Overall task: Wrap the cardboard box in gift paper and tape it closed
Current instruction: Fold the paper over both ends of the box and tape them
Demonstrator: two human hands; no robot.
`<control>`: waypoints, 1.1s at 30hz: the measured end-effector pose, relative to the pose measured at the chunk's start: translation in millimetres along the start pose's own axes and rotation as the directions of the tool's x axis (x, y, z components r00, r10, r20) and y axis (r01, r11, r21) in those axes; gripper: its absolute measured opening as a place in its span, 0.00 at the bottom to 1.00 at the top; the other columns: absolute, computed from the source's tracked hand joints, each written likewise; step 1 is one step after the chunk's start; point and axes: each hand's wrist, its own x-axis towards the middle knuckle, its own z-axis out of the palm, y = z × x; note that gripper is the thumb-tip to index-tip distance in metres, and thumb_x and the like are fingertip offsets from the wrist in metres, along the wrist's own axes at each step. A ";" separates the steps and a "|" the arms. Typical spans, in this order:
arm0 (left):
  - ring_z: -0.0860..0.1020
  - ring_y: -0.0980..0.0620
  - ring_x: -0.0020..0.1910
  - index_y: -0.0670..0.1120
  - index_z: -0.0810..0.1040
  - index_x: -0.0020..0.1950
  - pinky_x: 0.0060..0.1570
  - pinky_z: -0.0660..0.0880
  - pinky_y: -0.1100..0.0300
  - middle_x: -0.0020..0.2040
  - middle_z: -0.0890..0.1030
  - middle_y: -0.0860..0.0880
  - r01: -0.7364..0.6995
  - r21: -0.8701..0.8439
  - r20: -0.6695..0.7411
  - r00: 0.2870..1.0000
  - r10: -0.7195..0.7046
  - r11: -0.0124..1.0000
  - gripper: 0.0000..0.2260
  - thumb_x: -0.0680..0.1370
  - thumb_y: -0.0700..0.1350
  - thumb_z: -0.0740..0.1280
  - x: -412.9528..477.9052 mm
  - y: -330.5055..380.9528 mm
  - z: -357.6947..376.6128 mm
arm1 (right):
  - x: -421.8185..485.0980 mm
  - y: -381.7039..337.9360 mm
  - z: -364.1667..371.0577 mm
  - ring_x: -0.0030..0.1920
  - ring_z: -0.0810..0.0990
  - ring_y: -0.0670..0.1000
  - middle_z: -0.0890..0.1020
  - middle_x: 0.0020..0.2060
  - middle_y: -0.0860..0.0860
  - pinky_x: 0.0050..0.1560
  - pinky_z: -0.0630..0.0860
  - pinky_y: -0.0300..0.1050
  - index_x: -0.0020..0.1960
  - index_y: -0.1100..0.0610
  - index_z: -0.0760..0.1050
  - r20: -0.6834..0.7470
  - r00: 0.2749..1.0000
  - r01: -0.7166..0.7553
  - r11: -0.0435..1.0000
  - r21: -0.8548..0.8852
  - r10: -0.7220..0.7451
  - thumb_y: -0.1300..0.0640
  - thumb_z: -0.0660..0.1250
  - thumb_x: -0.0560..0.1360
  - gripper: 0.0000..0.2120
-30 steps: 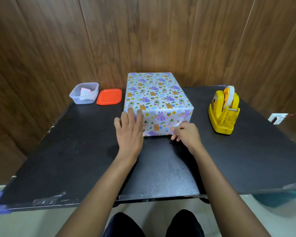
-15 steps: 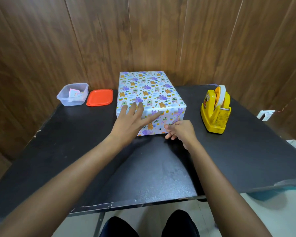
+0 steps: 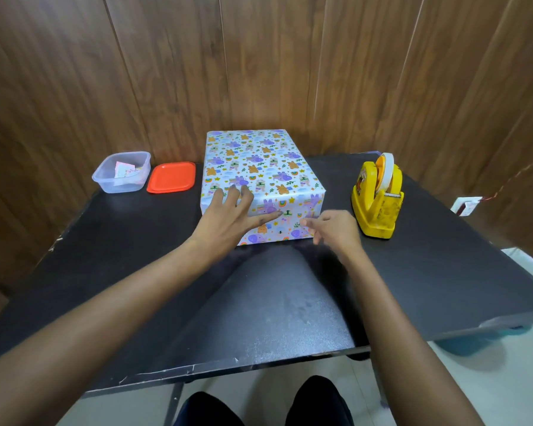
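Our left hand (image 3: 228,218) and right hand (image 3: 334,230) extend from bare, unsleeved forearms. Black trousers (image 3: 316,405) cover our knees.

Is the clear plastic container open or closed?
Open: the clear container has no lid on; the orange lid lies flat beside it.

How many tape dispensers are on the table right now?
1. The yellow tape dispenser stands on the table, right of the wrapped box, beyond the right hand. None looks hidden.
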 end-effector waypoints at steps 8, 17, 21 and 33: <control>0.77 0.38 0.49 0.63 0.52 0.73 0.44 0.75 0.48 0.56 0.76 0.37 -0.003 -0.012 0.042 0.999 0.003 1.000 0.46 0.63 0.49 0.76 0.6 -0.3 -4.3 | 31.8 -10.6 -94.5 0.67 0.64 0.60 0.71 0.64 0.60 0.61 0.67 0.55 0.64 0.64 0.71 -0.498 0.866 -0.162 0.907 -0.387 -0.057 0.51 0.58 0.80 0.20; 0.77 0.38 0.48 0.63 0.58 0.72 0.44 0.74 0.48 0.56 0.73 0.36 0.001 -0.003 0.066 0.998 -0.001 1.000 0.44 0.62 0.49 0.77 1.4 -0.5 -6.0 | 48.8 -13.5 -121.3 0.61 0.75 0.59 0.75 0.61 0.60 0.52 0.74 0.50 0.63 0.67 0.71 -0.286 0.923 -0.257 0.965 0.044 0.258 0.60 0.71 0.73 0.22; 0.77 0.38 0.49 0.64 0.59 0.72 0.45 0.74 0.47 0.56 0.76 0.37 0.001 -0.006 0.080 0.997 -0.001 1.000 0.44 0.62 0.50 0.77 1.3 0.3 -6.2 | 45.0 -18.7 -123.1 0.59 0.77 0.57 0.77 0.59 0.57 0.51 0.74 0.49 0.60 0.66 0.73 -0.317 0.913 -0.210 0.963 0.171 0.256 0.61 0.73 0.71 0.20; 0.75 0.36 0.48 0.63 0.57 0.73 0.45 0.73 0.45 0.56 0.74 0.35 0.014 -0.048 0.042 0.999 -0.012 0.999 0.45 0.62 0.46 0.77 1.1 1.3 -0.3 | 19.0 17.3 -94.5 0.31 0.73 0.46 0.77 0.32 0.51 0.33 0.69 0.38 0.36 0.58 0.73 -0.131 0.923 -0.210 0.761 0.614 0.361 0.59 0.62 0.79 0.12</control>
